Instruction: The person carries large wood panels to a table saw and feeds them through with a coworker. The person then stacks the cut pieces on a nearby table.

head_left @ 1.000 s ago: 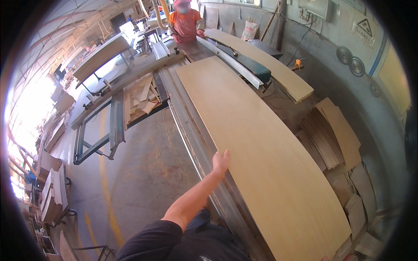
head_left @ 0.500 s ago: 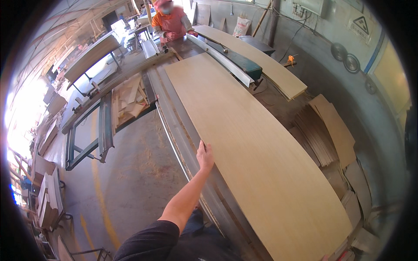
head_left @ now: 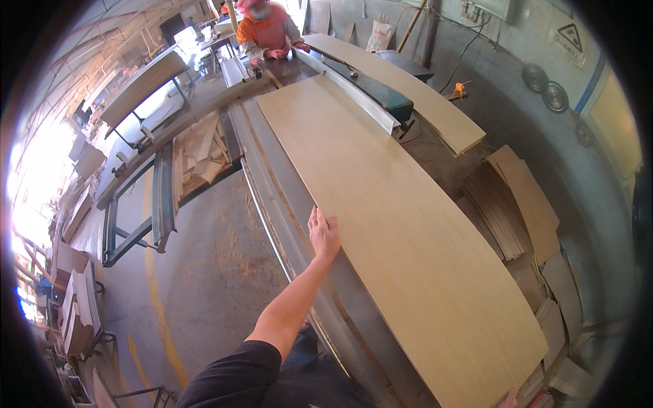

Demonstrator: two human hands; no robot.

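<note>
A long, pale wooden board (head_left: 408,231) lies flat on the sliding-table saw (head_left: 272,173), running from near me toward the far end. My left hand (head_left: 324,232) is against the board's left edge, its fingers stretched along that edge and the thumb apart on top. At the near right corner of the board, part of my right hand (head_left: 509,398) shows at the lower rim, closed on the end edge; the rest of it is out of view. A long metal fence (head_left: 364,102) stands by the board's far right side.
Beyond the saw stands a person (head_left: 266,30) in orange, hands at the tabletop. Another long panel (head_left: 408,92) lies at right. Stacked sheets (head_left: 493,211) lean along the right side. Wood offcuts (head_left: 204,153) fill a bay at left, near a green metal frame (head_left: 132,234).
The board has slid slightly away from me, and my left hand has gone forward with its fingers more spread. More of my right hand shows at the near end.
</note>
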